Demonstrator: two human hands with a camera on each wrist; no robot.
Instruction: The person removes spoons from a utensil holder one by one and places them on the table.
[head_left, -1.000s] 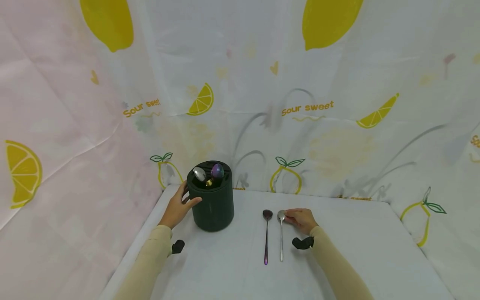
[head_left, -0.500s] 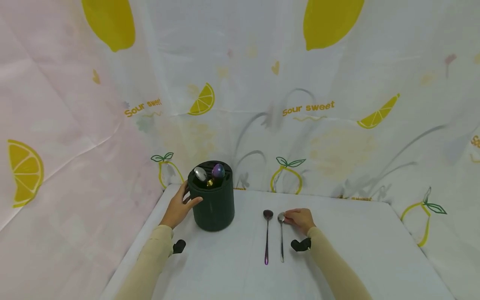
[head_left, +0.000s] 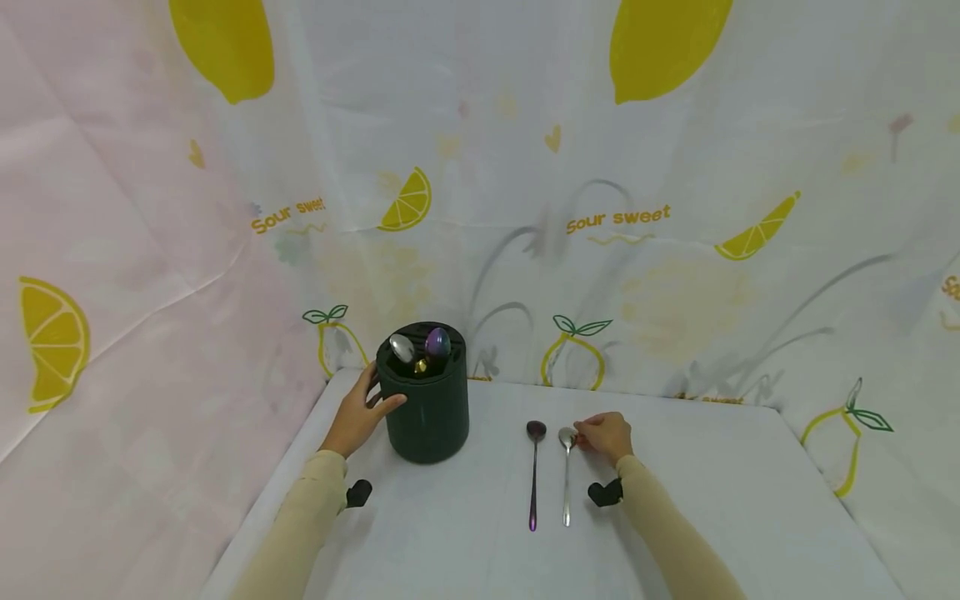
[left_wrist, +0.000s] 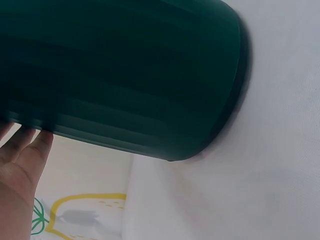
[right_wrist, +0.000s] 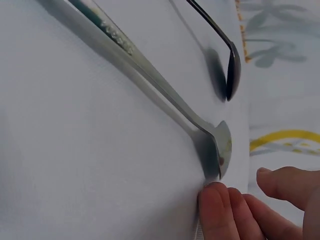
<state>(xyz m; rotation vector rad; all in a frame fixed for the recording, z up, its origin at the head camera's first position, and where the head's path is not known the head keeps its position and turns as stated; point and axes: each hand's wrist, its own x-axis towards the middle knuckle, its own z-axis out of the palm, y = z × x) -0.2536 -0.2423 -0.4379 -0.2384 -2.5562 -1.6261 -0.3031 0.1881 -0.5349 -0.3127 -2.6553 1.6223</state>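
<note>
A dark green utensil holder (head_left: 427, 421) stands upright at the left of the table. My left hand (head_left: 356, 417) holds its left side, thumb across the front and fingers further back; the left wrist view shows fingertips (left_wrist: 45, 137) against its wall. Out of its top stick a silver spoon (head_left: 402, 347), a purple-blue spoon (head_left: 438, 342) and a small gold piece (head_left: 421, 365). A long-handled silver spoon (head_left: 567, 483) lies on the table. My right hand (head_left: 606, 435) is beside its bowl (right_wrist: 225, 147), thumb apart from the fingers, nothing between them.
Left of the silver spoon lies a long dark purple spoon (head_left: 534, 475), roughly parallel, bowl toward the back. A white cloth covers the table (head_left: 697, 492). Lemon-printed fabric (head_left: 480, 275) hangs behind and along the sides.
The lying silver spoon has shifted slightly to the right, and my right hand has drawn a little to the right, its thumb now off the spoon. My left hand stays at the holder.
</note>
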